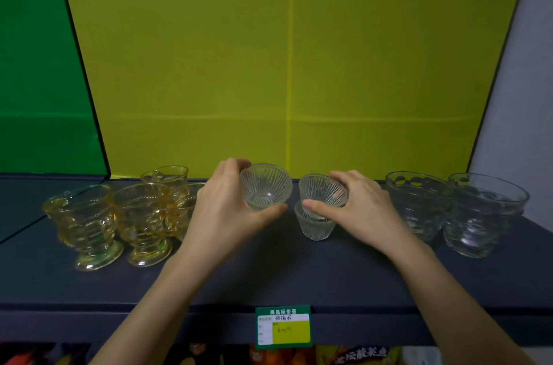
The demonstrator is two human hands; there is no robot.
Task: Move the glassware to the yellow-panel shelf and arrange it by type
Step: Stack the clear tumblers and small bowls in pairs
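Dark, matte shelf (299, 275) in front of a creased yellow panel (287, 65), with a green panel (39, 65) off to the left and a pale wall (526, 95) at the right.

Left hand (221, 212) curled around a small clear cup (265, 186), thumb below the base, fingers over the far rim; cup lifted and tipped so that the mouth faces the camera. Thin ribs fanning out from a round base, sides flaring like a cone.

Right hand (362, 209) closed on a second ribbed cup (323, 189), likewise tilted, resting in or just above the mouth of a third ribbed cup (317, 225) standing upright on the shelf. Hard to tell whether the two touch, since glass shows through glass there.

At the left, a cluster of amber glasses (86, 224): footed, heavily ringed and lumpy, with small handles. Two plainly at the front, another behind (167, 182), one more half hidden by the left wrist; outlines muddled where one glass overlaps the next.

At the right, two clear tumblers (419, 206), wide-mouthed, wavy-walled, with a row of round bumps under the rim; the farther one (484, 215) near the shelf's end. Possibly stacked ones, not certain.

On the shelf's front edge, a green and yellow price tag (283, 327) with handwriting too small to read. Below, packaged goods (359, 355) cut off by the bottom edge. Both forearms bare, running out of view at the bottom.
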